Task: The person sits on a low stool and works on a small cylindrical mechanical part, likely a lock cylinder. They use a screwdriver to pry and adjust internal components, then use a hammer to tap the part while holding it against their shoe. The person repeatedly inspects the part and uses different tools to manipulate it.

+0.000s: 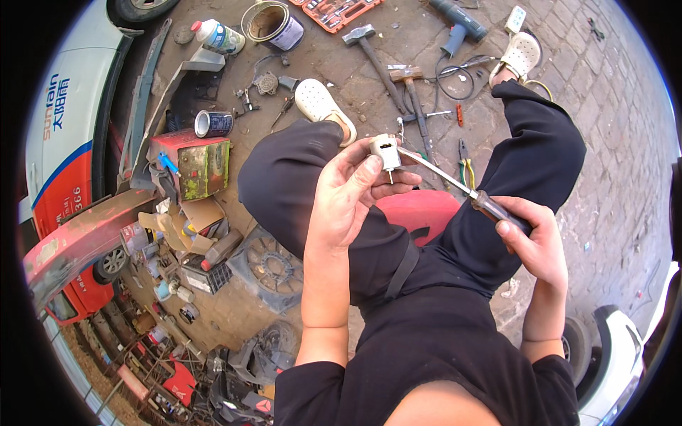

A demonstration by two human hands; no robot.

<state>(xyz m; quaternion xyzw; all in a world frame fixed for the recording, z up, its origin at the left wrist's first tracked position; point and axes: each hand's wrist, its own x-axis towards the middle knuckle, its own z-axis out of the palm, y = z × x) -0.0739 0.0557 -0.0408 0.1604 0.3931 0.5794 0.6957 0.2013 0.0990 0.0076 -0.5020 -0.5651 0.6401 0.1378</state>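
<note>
My left hand [348, 188] holds a small pale cylindrical part [386, 151] with a dark slot in its side and a thin pin pointing down. My right hand [529, 241] is wrapped round the dark handle of a long screwdriver [444, 175]. The screwdriver's shaft runs up to the right side of the part, where its tip is at or against it; exact contact is too small to tell. A red seat [419, 206] shows beneath, between my legs.
Hammers [369, 53], pliers [464, 163], a heat gun [462, 25], cables, cans [273, 32] and an orange tool case [334, 13] lie on the paving ahead. Boxes [195, 227] and car parts crowd the left. Vehicles [78, 106] stand at both sides.
</note>
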